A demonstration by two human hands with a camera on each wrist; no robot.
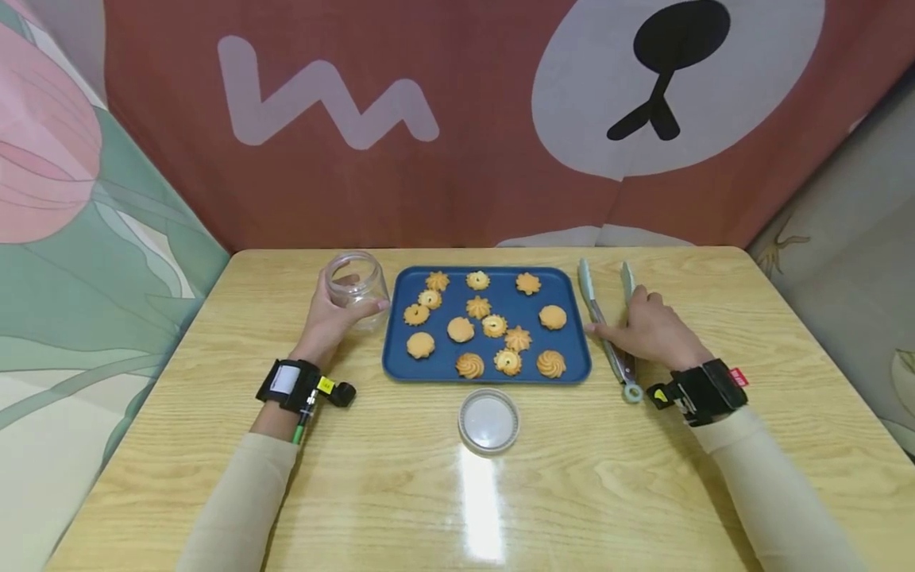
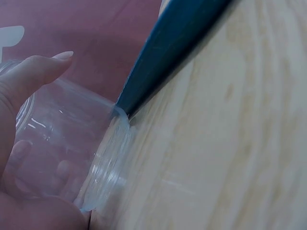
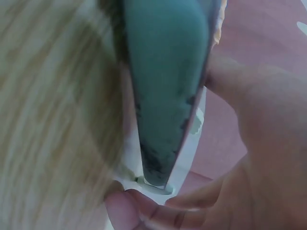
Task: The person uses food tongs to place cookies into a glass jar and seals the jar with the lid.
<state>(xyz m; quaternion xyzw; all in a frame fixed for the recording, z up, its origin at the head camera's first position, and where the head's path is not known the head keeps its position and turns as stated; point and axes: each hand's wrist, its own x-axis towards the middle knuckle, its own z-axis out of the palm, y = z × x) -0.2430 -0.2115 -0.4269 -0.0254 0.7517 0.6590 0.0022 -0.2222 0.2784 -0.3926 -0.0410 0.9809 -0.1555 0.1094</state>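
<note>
My left hand (image 1: 330, 322) holds a clear jar (image 1: 368, 298) with an open mouth, just left of the blue tray. In the left wrist view, the thumb lies across the near side of the jar (image 2: 72, 139) and fingers show through its wall. On the right, my right hand (image 1: 654, 330) reaches over a pair of tongs (image 1: 611, 349) with pale green tips, its thumb on the left and its curled fingers on the right. The right wrist view shows a green tong arm (image 3: 165, 86) between thumb and fingers. The tongs' arms are spread.
Several cookies (image 1: 461, 329) of different shapes lie spread over the blue tray (image 1: 396, 373). A round lid (image 1: 489, 421) rests on the wooden table (image 1: 386, 492) in front of the tray. Behind the table hangs a reddish-brown cloth (image 1: 486, 191).
</note>
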